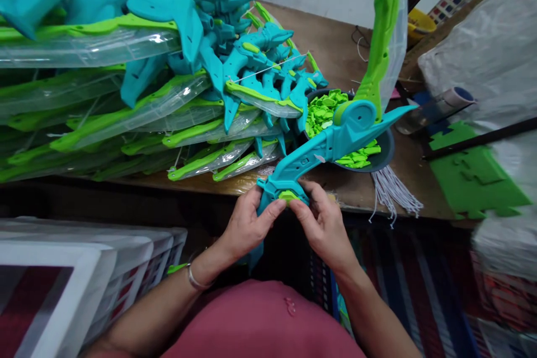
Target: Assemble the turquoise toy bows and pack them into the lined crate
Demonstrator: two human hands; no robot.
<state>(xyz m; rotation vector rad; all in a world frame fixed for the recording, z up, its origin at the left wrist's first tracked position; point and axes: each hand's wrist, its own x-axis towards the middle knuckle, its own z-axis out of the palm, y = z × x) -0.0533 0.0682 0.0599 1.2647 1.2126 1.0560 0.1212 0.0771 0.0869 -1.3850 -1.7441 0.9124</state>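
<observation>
I hold a teal plastic toy bow body (pixel 323 142) at the table's front edge. One lime-green limb (pixel 384 33), wrapped in clear film, sticks up from it. My left hand (pixel 247 224) grips the teal handle from the left. My right hand (pixel 321 224) closes on it from the right. Both thumbs press on a small lime-green insert (pixel 289 196) in the handle.
A big pile of finished teal-and-green bows (pixel 168 67) covers the left of the wooden table (pixel 331 39). A dark bowl (pixel 384 156) of small green parts stands behind the handle, with white strings (pixel 392 190) beside it. Green foam sheets (pixel 474 170) lie right, white crates (pixel 84 268) lower left.
</observation>
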